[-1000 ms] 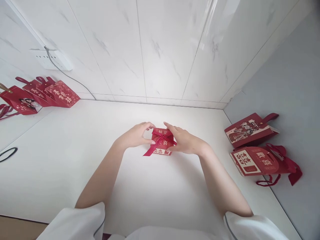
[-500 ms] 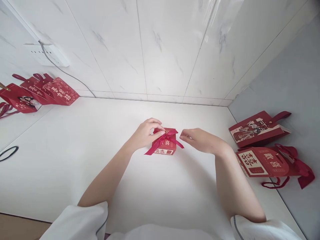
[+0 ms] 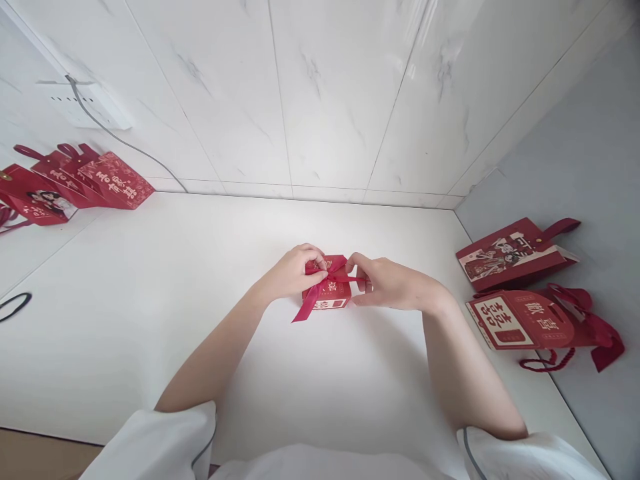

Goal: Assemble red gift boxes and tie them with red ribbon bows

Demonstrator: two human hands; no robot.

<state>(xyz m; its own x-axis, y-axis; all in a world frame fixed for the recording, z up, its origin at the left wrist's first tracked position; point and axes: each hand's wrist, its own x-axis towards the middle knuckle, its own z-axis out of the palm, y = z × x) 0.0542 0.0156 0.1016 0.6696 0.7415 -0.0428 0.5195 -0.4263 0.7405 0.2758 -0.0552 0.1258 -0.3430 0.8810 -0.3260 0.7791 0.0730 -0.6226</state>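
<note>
A small red gift box (image 3: 336, 292) with pale lettering sits on the white tabletop, a dark red ribbon (image 3: 314, 297) tied in a bow across it. My left hand (image 3: 295, 270) is at the box's left side, thumb and fingers closed on the ribbon near the knot. On the other side, my right hand (image 3: 387, 281) has its fingers curled around a ribbon end drawn out to the right. Part of the box's right edge is hidden behind those fingers.
Two red gift bags, a plain-sided one (image 3: 515, 253) and a ribboned one (image 3: 530, 320), lie at the right by the grey panel. Several red bags (image 3: 117, 180) stand at the far left below a wall socket (image 3: 85, 105) with a grey cable. A black loop (image 3: 15, 307) lies at the left.
My right hand has moved left to the box and taken hold of the ribbon's right end, which is now stretched. My left hand stays at the knot. The view has shifted slightly.
</note>
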